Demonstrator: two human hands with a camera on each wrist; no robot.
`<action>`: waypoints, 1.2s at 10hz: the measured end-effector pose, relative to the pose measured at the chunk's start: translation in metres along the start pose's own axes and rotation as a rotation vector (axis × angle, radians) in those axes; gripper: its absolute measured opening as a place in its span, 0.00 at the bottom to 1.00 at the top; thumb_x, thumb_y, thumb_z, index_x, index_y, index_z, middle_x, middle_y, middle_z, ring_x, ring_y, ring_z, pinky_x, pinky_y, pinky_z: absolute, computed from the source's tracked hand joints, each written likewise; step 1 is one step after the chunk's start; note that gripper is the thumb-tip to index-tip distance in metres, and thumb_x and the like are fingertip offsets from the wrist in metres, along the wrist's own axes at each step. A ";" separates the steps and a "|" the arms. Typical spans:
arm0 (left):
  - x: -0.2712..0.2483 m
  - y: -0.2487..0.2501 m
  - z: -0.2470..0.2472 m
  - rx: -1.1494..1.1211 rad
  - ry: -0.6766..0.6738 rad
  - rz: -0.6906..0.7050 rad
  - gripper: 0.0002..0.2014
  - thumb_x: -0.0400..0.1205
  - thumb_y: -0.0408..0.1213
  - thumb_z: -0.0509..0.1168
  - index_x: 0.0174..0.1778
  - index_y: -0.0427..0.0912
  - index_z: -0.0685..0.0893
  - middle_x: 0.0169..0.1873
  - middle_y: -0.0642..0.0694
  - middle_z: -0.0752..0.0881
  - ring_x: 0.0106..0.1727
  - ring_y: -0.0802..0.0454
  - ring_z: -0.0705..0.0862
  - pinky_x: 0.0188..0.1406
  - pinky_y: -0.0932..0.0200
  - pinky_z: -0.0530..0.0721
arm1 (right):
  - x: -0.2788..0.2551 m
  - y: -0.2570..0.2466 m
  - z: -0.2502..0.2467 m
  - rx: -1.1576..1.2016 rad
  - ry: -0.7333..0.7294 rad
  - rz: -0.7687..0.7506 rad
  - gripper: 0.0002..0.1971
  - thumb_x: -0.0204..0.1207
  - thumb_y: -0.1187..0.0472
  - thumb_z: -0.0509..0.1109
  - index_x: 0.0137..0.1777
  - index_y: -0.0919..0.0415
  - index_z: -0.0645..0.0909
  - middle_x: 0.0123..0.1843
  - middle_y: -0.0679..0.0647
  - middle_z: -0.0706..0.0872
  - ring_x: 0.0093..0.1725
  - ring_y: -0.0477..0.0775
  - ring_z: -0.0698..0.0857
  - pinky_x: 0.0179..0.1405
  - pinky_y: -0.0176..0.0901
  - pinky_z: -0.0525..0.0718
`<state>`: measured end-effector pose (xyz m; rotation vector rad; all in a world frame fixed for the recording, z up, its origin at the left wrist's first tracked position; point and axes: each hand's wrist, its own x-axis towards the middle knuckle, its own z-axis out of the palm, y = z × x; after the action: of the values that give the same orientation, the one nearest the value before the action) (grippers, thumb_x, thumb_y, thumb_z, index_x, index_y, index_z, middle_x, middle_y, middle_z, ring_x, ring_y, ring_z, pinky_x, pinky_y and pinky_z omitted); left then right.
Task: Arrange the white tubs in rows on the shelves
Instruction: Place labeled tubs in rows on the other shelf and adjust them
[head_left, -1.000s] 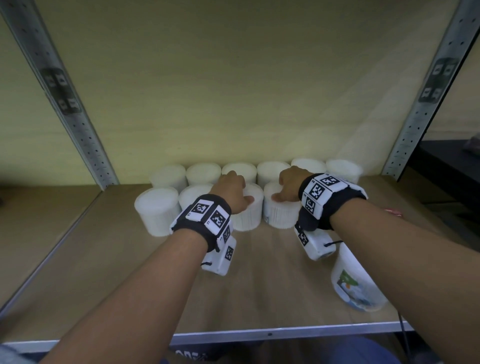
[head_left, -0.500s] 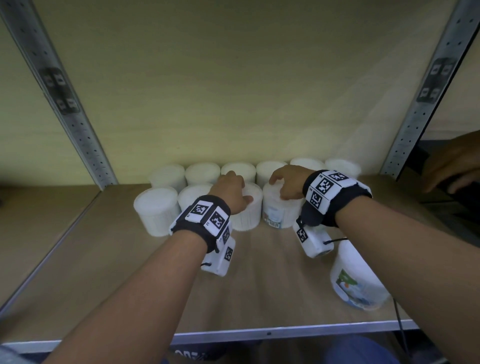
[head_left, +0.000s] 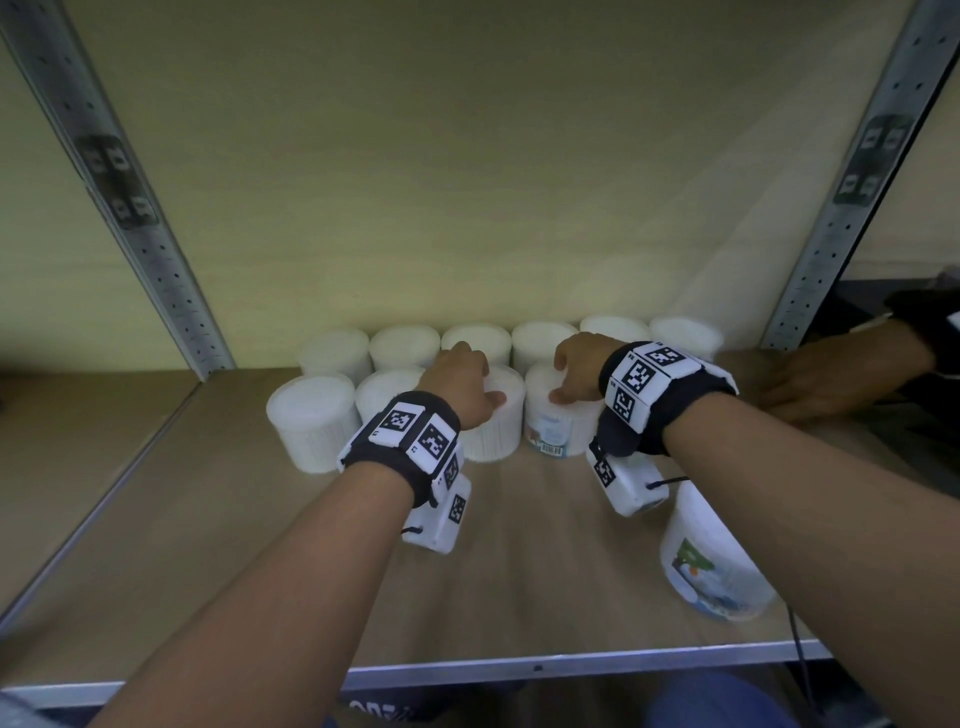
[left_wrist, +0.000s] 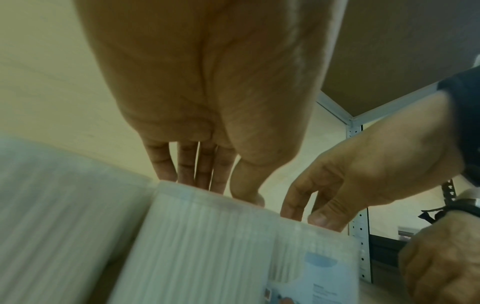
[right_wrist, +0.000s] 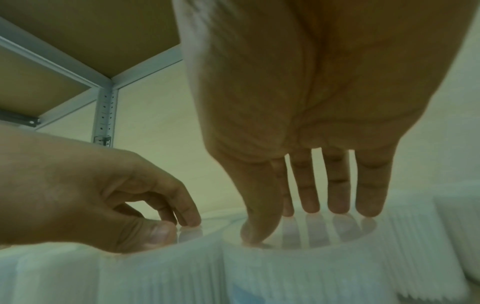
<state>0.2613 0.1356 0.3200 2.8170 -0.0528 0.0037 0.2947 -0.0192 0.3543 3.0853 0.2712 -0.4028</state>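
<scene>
White tubs on shelf board: back row of six, set tight against back panel; front row of four just ahead, touching or nearly so. Fifth, loose tub apart near front right edge, tilted, picture label outward; judged next for the front row.

Third front tub clasped at the lid from above by left hand, fingers and thumb arched over the rim. Judged a steadying hold, to stop the row shifting. Labelled tub alongside, gripped at the lid by right hand, fingertips planted on top, thumb at the near rim; barcode label facing front. Judged a seating or squaring of this tub against its neighbour.

Second person's hand flat on the board at far right, beyond the perforated upright; purpose unknown.

Limits: far ends of back row partly masked by both wrists. Contact between third front tub and labelled tub not resolvable. Wrist views blurred and very close. Label text illegible. Loose tub partly covered by right forearm. Other shelves out of view.
</scene>
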 end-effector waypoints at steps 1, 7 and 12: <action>0.000 0.000 0.000 -0.002 -0.001 0.000 0.24 0.81 0.46 0.66 0.70 0.38 0.75 0.68 0.40 0.73 0.69 0.43 0.73 0.70 0.49 0.74 | -0.002 0.002 -0.002 -0.021 -0.038 -0.042 0.27 0.79 0.55 0.69 0.76 0.63 0.71 0.75 0.58 0.75 0.73 0.57 0.77 0.71 0.45 0.76; -0.001 0.000 0.000 0.002 -0.007 0.005 0.25 0.81 0.46 0.66 0.71 0.37 0.74 0.68 0.39 0.73 0.70 0.42 0.73 0.70 0.48 0.74 | -0.003 0.004 0.003 0.020 0.043 -0.022 0.31 0.77 0.44 0.68 0.73 0.65 0.73 0.71 0.60 0.79 0.69 0.59 0.80 0.70 0.48 0.79; -0.001 0.000 0.000 0.001 0.003 0.006 0.24 0.81 0.46 0.65 0.70 0.38 0.75 0.68 0.39 0.73 0.70 0.42 0.72 0.70 0.48 0.74 | -0.003 0.007 -0.008 0.158 0.053 -0.048 0.25 0.79 0.62 0.65 0.76 0.63 0.72 0.76 0.58 0.75 0.73 0.58 0.77 0.69 0.44 0.76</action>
<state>0.2607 0.1359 0.3197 2.8175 -0.0609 0.0088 0.2947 -0.0266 0.3625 3.2531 0.3312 -0.3617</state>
